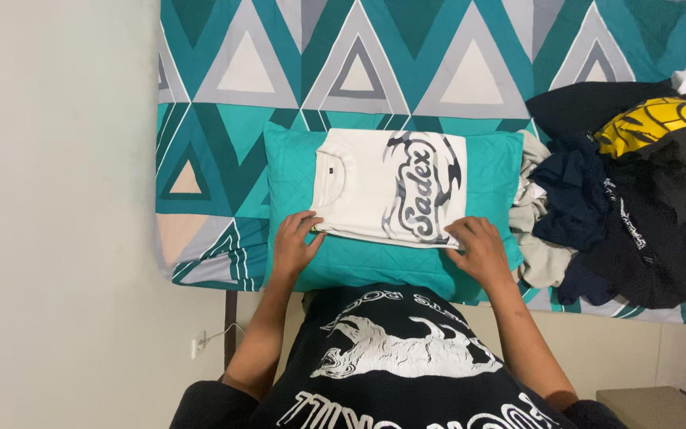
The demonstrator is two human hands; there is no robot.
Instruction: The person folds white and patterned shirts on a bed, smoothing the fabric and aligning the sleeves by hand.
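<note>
You face a bed (pixel 470 48) covered in a teal, grey and white triangle-pattern sheet, set against a plain pale wall (pixel 57 199). To your right on the bed lies a loose pile of dark clothes (pixel 637 199), with one yellow-printed piece on top. In front of you a teal pillow (pixel 486 171) lies flat, with a folded white T-shirt (pixel 375 187) carrying a grey and black print centred on it. Your left hand (pixel 295 242) rests flat, fingers spread, at the shirt's near left corner, gripping nothing. Your right hand (pixel 478 246) presses the near right corner, fingers loosely curled on the cloth edge. A band of bare pillow shows on either side of the shirt. The bed's near edge lies just under your wrists.
</note>
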